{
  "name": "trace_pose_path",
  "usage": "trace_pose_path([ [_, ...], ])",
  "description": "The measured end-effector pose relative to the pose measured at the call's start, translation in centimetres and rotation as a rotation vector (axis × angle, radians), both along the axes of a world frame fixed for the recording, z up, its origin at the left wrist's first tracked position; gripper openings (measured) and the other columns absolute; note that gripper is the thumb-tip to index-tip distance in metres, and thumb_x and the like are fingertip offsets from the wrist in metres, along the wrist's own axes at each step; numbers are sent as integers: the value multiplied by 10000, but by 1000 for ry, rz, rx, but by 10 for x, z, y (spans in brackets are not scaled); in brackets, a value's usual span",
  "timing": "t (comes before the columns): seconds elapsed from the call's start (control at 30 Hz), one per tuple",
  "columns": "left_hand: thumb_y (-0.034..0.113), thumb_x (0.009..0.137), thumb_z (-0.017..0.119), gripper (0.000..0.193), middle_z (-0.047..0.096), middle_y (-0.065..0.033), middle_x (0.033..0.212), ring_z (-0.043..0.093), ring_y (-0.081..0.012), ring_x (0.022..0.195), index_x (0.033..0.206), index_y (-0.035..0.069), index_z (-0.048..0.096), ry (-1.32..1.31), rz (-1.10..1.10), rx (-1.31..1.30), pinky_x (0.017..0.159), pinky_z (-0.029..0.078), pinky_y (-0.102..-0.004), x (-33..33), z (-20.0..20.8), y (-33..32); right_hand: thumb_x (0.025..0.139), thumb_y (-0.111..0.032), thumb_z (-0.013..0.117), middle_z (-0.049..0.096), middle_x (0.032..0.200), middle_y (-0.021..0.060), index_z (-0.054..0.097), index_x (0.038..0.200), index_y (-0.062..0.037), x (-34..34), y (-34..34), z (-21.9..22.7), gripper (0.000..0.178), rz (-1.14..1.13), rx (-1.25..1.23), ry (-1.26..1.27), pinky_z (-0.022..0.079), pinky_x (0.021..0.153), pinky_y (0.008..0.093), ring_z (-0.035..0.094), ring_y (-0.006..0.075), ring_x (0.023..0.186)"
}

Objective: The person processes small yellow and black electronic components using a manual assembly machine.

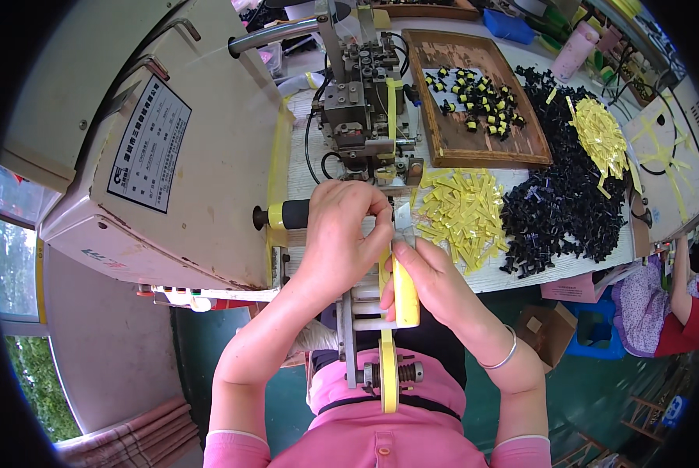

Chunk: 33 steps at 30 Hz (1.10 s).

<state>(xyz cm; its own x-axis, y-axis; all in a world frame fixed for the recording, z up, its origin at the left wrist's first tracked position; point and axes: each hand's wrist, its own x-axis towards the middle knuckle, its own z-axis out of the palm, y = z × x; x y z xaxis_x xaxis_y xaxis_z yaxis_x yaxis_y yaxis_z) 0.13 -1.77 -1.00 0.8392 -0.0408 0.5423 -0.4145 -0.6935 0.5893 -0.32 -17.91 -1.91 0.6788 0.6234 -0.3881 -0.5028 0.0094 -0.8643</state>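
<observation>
My right hand [435, 277] is closed around a knife with a yellow handle [406, 300]; its pale, flat blade [403, 216] points away from me, toward the machine. My left hand [345, 234] is just left of the blade, thumb and fingertips pinched together. Whatever the pinch holds is hidden. Behind that hand runs a black roller with a yellow ring [278, 216]. Beyond both hands stands the metal machine head [353, 105], with yellow tape [392, 105] running down it. A reel of yellow tape [388, 374] hangs below my hands, near my waist.
A cream machine housing [162, 179] fills the left. To the right lie cut yellow strips [463, 218], a heap of small black parts [564, 214] and more strips [601, 140]. A wooden tray [474, 156] at the back holds black parts wrapped in yellow. Another person [661, 304] sits at far right.
</observation>
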Motion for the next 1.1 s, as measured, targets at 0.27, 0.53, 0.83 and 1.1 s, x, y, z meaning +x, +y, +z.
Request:
trace_pose_path([
  [0.27,16,736,627,112,594,-68,817,549,-237,809,774,48,527,80,-71,-320,810,396,-358,-3,-1,4,996,-340,431,602,712,138,481,962,4,2,1,0,349,-6,184,158,552,469,348,646,249,560],
  [0.53,-15,890,526,161,536,-34,753,465,-90,677,733,-5,491,-9,97,-590,630,387,-234,-20,1,34,777,-243,781,540,786,37,501,989,10,-13,-14,-16,432,-82,-486,-749,419,525,220,458,73,601],
  [0.83,-6,896,527,173,539,-31,763,458,-81,672,728,-4,487,-23,111,-619,625,382,-228,-21,1,34,736,-205,816,513,811,9,499,1011,1,-11,-10,-29,468,-76,-472,-488,416,561,219,440,53,642],
  [1.1,18,890,525,173,528,-48,722,499,-151,717,719,11,495,43,127,-484,677,393,-271,-22,-2,29,767,-175,787,505,789,-25,520,981,-24,-9,-8,-35,374,-98,-395,-437,412,576,208,442,47,645],
])
